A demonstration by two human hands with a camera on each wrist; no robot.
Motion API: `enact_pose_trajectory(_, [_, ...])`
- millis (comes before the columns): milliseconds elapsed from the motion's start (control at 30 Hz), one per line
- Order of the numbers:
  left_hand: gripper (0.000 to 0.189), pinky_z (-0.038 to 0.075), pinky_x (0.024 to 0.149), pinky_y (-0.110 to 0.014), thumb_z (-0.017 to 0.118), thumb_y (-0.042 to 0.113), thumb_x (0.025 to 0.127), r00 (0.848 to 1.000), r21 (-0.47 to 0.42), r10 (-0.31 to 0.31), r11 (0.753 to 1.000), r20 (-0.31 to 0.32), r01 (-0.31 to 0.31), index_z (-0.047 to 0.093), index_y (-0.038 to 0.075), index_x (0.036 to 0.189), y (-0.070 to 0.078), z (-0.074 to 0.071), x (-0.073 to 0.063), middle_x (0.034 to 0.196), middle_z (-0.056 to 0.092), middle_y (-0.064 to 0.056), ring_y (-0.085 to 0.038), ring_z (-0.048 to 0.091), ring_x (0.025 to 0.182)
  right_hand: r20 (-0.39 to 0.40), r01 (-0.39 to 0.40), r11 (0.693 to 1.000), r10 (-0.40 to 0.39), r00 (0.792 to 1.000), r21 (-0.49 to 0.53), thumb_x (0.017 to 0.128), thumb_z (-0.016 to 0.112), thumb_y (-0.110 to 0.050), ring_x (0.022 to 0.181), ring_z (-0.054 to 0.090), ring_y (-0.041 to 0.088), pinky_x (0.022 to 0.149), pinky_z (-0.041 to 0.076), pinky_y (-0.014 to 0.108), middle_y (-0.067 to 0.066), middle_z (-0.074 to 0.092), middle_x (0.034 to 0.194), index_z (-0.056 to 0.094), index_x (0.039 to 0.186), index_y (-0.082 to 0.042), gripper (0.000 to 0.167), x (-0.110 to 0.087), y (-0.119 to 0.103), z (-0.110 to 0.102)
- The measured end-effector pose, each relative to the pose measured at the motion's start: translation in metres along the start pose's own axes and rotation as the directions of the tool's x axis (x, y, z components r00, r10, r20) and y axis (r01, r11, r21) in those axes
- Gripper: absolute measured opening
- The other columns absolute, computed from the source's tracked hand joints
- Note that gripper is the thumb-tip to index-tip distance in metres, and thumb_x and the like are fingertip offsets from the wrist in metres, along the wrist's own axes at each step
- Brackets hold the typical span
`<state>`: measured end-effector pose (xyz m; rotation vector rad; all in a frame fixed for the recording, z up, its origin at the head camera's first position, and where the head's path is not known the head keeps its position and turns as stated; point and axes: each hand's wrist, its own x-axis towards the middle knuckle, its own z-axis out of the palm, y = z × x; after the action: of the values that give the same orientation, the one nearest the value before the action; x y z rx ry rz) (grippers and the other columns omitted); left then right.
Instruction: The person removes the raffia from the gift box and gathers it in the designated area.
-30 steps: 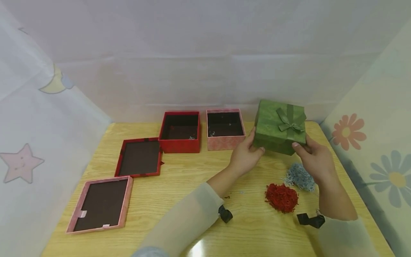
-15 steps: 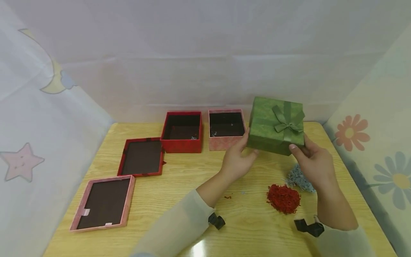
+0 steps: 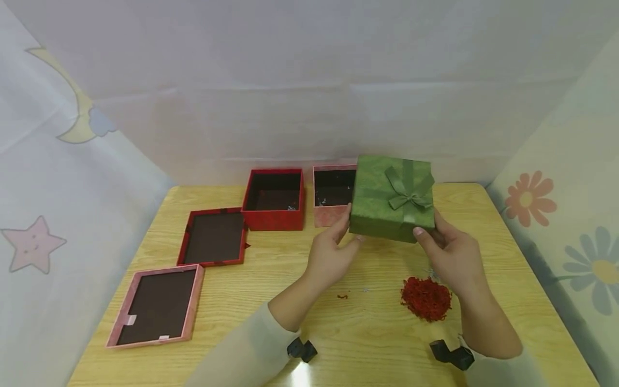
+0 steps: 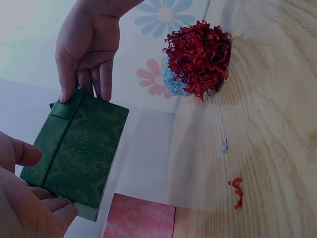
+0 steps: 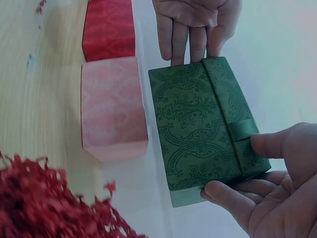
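Observation:
A closed green gift box (image 3: 377, 199) with a ribbon bow (image 3: 408, 196) on its lid is held up above the table, slightly tilted. My left hand (image 3: 329, 258) grips its left side, thumb toward the front and fingers at the bottom edge. At the box's right front corner, my right hand (image 3: 456, 260) holds it with the thumb on the front face. The right wrist view shows the box's patterned side (image 5: 193, 124) and a lid seam. Behind it in the head view, the open pink box (image 3: 331, 215) is partly hidden.
An open red box (image 3: 273, 219) stands left of the pink one. A red lid (image 3: 215, 236) and a pink lid (image 3: 157, 306) lie upturned at left. Red paper shreds (image 3: 425, 298) lie at right, with blue shreds (image 4: 176, 84) behind them. Cloth walls surround the table (image 3: 271, 279).
Both hands have carried the green box leftward, from right of the pink box to partly in front of it. My right hand now covers most of the blue shreds in the head view.

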<state>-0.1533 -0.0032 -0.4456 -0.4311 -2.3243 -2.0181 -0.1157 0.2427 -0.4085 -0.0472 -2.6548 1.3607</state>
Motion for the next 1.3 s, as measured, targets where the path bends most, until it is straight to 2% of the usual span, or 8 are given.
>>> enact_pose_trajectory(200, [0.055,0.049,0.108,-0.03,0.07,0.013,0.099,0.999,0.006,0.016,1.0,-0.05,-0.016,0.053,0.016,0.151,-0.001,-0.015,-0.01,0.147,0.056,0.004,-0.01,0.056,0.132,0.0,0.08,0.997,-0.08,0.997,-0.013,0.106,0.061,-0.039,0.111,0.07,0.033,0.078,0.049,0.005,0.021,0.065,0.133,0.041,0.156,-0.006,0.064,-0.006,-0.001,0.012])
enact_pose_trajectory(400, [0.044,0.059,0.089,-0.027,0.072,0.022,0.099,0.993,0.06,-0.004,0.998,-0.12,0.012,0.063,0.017,0.142,-0.002,-0.03,-0.022,0.137,0.065,0.002,-0.008,0.064,0.12,0.033,0.108,0.994,-0.108,0.994,0.001,0.105,0.063,-0.038,0.11,0.07,0.031,0.082,0.061,0.028,0.021,0.063,0.134,0.041,0.155,-0.002,0.065,-0.012,-0.002,0.023])
enact_pose_trajectory(567, [0.037,0.058,0.092,-0.025,0.073,0.019,0.099,0.988,0.036,-0.013,0.999,-0.157,0.019,0.068,0.014,0.136,-0.006,-0.041,-0.031,0.133,0.067,0.003,-0.01,0.067,0.117,0.07,0.08,0.996,-0.077,0.995,-0.037,0.104,0.063,-0.044,0.105,0.073,0.033,0.056,0.058,0.028,0.022,0.067,0.128,0.039,0.157,-0.005,0.069,-0.019,-0.004,0.032])
enact_pose_trajectory(800, [0.034,0.059,0.09,-0.028,0.074,0.018,0.099,0.986,0.019,0.029,0.999,-0.165,-0.026,0.07,0.013,0.132,-0.006,-0.055,-0.046,0.13,0.069,0.003,-0.012,0.068,0.116,0.065,0.122,0.992,-0.123,0.99,0.014,0.104,0.065,-0.039,0.1,0.074,0.031,0.038,0.042,0.028,0.022,0.066,0.129,0.041,0.156,-0.005,0.067,-0.03,-0.009,0.042])
enact_pose_trajectory(867, [0.034,0.059,0.09,-0.028,0.075,0.018,0.098,0.986,0.007,0.022,1.0,-0.163,-0.022,0.07,0.013,0.131,-0.006,-0.059,-0.052,0.13,0.069,0.002,-0.012,0.068,0.117,0.06,0.145,0.989,-0.146,0.987,0.026,0.103,0.067,-0.037,0.1,0.074,0.028,0.042,0.051,0.027,0.021,0.067,0.128,0.043,0.155,-0.005,0.065,-0.034,-0.009,0.046])
enact_pose_trajectory(933, [0.034,0.058,0.091,-0.028,0.075,0.018,0.098,0.987,-0.008,0.004,1.0,-0.163,-0.005,0.071,0.013,0.131,-0.006,-0.063,-0.058,0.131,0.068,0.002,-0.013,0.067,0.119,0.065,0.157,0.986,-0.161,0.985,0.056,0.103,0.068,-0.034,0.102,0.074,0.026,0.059,0.062,0.027,0.02,0.067,0.129,0.043,0.155,-0.005,0.064,-0.038,-0.008,0.05])
enact_pose_trajectory(1033, [0.035,0.058,0.092,-0.029,0.076,0.019,0.098,0.986,-0.024,-0.021,1.0,-0.164,0.017,0.07,0.012,0.131,-0.008,-0.068,-0.069,0.131,0.069,0.001,-0.014,0.067,0.119,0.086,0.148,0.984,-0.156,0.984,0.096,0.102,0.069,-0.034,0.108,0.072,0.024,0.082,0.061,0.032,0.017,0.066,0.132,0.045,0.155,-0.009,0.062,-0.045,-0.008,0.056])
enact_pose_trajectory(1300, [0.036,0.057,0.092,-0.029,0.078,0.019,0.096,0.983,-0.072,-0.101,0.993,-0.155,0.091,0.071,0.007,0.129,-0.016,-0.075,-0.089,0.131,0.069,0.001,-0.016,0.067,0.118,0.138,0.099,0.989,-0.114,0.984,0.111,0.101,0.071,-0.037,0.108,0.072,0.022,0.082,0.061,0.028,0.015,0.064,0.136,0.047,0.154,-0.013,0.063,-0.052,-0.004,0.067])
